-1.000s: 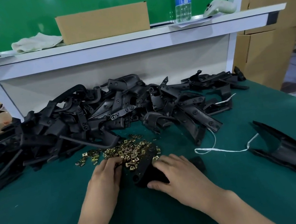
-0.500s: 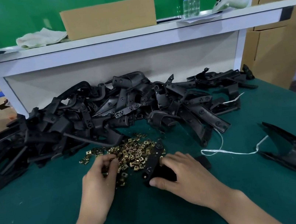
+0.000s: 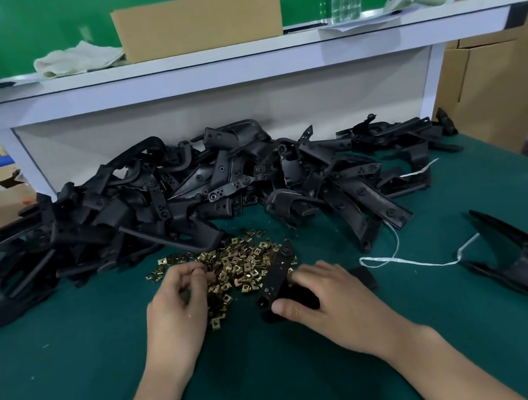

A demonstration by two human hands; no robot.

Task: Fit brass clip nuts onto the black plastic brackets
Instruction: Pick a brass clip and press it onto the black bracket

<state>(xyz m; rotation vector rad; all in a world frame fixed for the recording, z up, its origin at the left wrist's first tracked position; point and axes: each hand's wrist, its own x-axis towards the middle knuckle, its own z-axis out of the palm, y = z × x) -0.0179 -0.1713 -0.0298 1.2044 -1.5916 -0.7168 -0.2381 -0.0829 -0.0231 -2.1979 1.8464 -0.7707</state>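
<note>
The right hand [image 3: 333,296] is gripping a black plastic bracket [image 3: 279,275], holding it down on the green worktop [image 3: 77,385]. The left hand [image 3: 176,307], fingers curled, is pinching a brass clip nut [image 3: 202,271] at the edge of the clip nut pile [image 3: 244,261], which is lying against the bracket's far end. A heap of brackets [image 3: 185,195] is lying behind.

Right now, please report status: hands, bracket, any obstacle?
Left hand curled at clip nuts, pinch unclear. Right hand holds bracket on mat. No obstruction seen.
</note>
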